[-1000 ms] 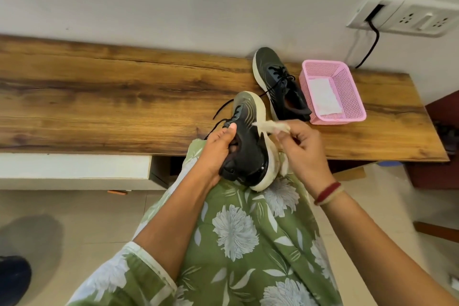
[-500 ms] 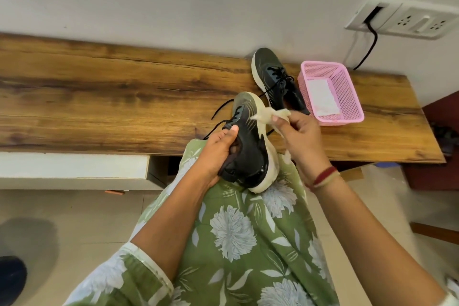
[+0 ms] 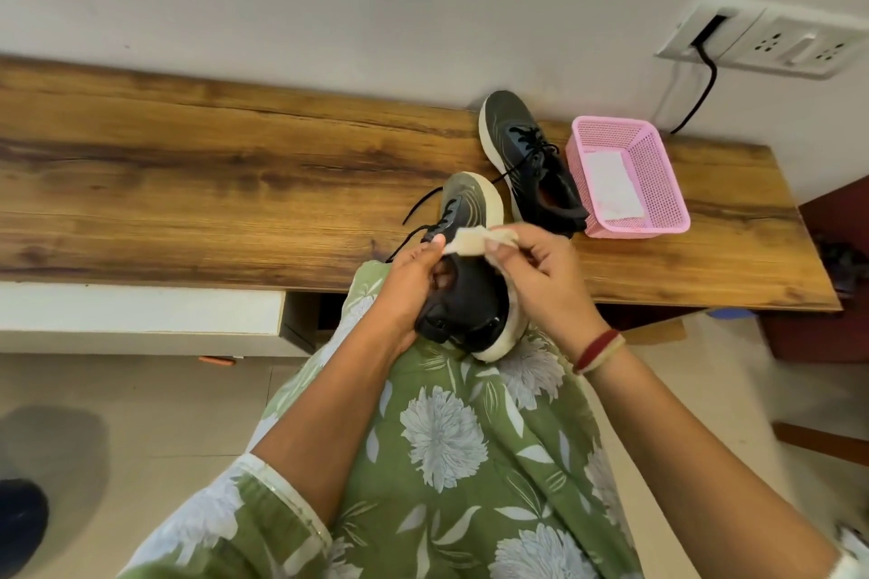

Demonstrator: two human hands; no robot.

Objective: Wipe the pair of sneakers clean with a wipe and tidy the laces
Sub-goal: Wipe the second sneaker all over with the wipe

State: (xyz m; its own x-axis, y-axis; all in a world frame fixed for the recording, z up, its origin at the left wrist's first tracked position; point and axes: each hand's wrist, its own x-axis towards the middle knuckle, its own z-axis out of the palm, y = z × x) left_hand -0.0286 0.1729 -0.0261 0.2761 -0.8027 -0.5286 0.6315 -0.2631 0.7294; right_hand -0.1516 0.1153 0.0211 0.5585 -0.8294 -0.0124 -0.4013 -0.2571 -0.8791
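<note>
A black sneaker with a cream sole (image 3: 472,296) rests on my lap, toe pointing at the table, its laces hanging loose over the table edge. My left hand (image 3: 416,280) grips it with fingers inside the opening, and its thumb also touches one end of a crumpled whitish wipe (image 3: 475,241). My right hand (image 3: 541,277) pinches the other end of the wipe above the shoe. The second black sneaker (image 3: 529,160) stands on the wooden table (image 3: 188,193), laces untied.
A pink plastic basket (image 3: 658,183) with a white wipe lying in it stands to the right of the second sneaker. A wall socket panel (image 3: 771,38) with a black cable hangs above it. A white drawer unit (image 3: 141,315) sits under the table at left.
My right hand moved the wipe from the sole's side to above the shoe's opening. My left thumb now meets the wipe's other end. The shoe stays on my lap.
</note>
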